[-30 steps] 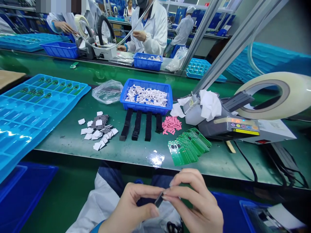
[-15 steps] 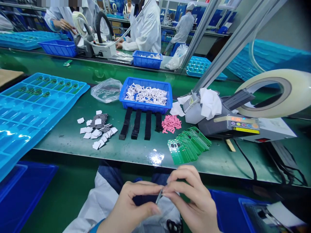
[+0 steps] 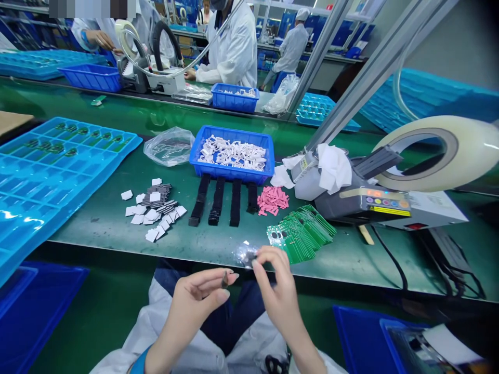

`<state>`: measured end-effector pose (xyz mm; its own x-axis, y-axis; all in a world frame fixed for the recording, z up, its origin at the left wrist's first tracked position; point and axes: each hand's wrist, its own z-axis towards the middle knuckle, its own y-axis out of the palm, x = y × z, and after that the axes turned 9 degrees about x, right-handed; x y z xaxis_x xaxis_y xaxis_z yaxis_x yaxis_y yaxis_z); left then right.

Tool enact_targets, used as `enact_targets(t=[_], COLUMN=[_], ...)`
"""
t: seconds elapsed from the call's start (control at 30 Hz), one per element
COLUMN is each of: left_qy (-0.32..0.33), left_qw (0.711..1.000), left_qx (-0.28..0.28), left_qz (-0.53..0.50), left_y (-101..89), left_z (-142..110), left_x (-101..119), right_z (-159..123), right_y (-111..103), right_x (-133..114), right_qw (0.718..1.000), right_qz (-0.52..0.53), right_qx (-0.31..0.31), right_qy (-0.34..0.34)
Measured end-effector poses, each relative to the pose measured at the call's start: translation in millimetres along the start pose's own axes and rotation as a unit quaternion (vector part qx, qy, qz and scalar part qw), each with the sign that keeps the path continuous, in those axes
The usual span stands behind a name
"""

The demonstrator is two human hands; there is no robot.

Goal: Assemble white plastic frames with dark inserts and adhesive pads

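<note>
Over my lap, my left hand (image 3: 198, 298) pinches a small thin dark piece (image 3: 225, 280) between thumb and fingers; its exact kind is too small to tell. My right hand (image 3: 278, 283) is at the bench's front edge, thumb and forefinger closed together. A dark bit shows at those fingertips, too small to make out, in front of a shiny patch (image 3: 238, 254) on the bench. Just beyond that hand lies a fanned stack of green circuit boards (image 3: 302, 236). Pink strips (image 3: 273, 200) are heaped behind the boards, beside rows of black pieces (image 3: 235, 205).
White-faced square pads (image 3: 156, 210) lie scattered at left, beside a large blue blister tray (image 3: 23, 195). A blue bin (image 3: 195, 165) of white plastic parts stands at the back, near a clear bag (image 3: 168, 147). At right is a tape dispenser (image 3: 343, 200). Co-workers sit across the bench.
My hands have come apart. The left has moved left with the small dark piece, and the right has gone forward and left to the bench edge by the shiny patch.
</note>
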<state>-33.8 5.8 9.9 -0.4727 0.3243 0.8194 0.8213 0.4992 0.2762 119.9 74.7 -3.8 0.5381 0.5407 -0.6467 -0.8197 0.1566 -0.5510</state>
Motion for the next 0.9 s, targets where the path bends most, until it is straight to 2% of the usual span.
enact_targets(t=[0.1,0.2,0.3,0.37,0.47,0.53,0.67,0.8,0.9], left_qy=[0.013,0.048,0.070,0.086,0.121,0.143,0.208,0.328,0.374], left_qw=[0.999,0.994,0.982,0.975,0.966,0.959,0.930,0.886,0.866], left_qx=[-0.009,0.027,0.032,0.024,0.015,0.005,-0.010,-0.033,-0.051], left_qz=[0.038,0.095,0.171,0.202,0.227,0.246,0.304,0.326,0.329], left_y=[-2.2,0.5,2.9,3.5,3.2,2.1,-0.6,-2.1,-4.2], left_z=[-2,-6,-8,-8,-8,-9,-9,-7,-5], left_x=[3,10,21,27,31,33,34,31,27], right_z=[-2,-8,-11,-10,-4,4,20,30,29], right_y=[25,32,24,16,3,-6,-24,-31,-31], right_x=[16,26,30,28,17,5,-18,-25,-22], right_qw=[0.997,0.993,0.990,0.990,0.993,0.995,0.975,0.968,0.969], right_qz=[-0.065,-0.081,-0.061,-0.045,-0.013,0.046,0.189,0.173,0.120], right_qx=[0.037,0.046,0.014,-0.004,-0.009,-0.026,-0.109,-0.157,-0.164], right_qy=[-0.012,-0.068,-0.127,-0.136,-0.117,-0.084,-0.029,-0.092,-0.140])
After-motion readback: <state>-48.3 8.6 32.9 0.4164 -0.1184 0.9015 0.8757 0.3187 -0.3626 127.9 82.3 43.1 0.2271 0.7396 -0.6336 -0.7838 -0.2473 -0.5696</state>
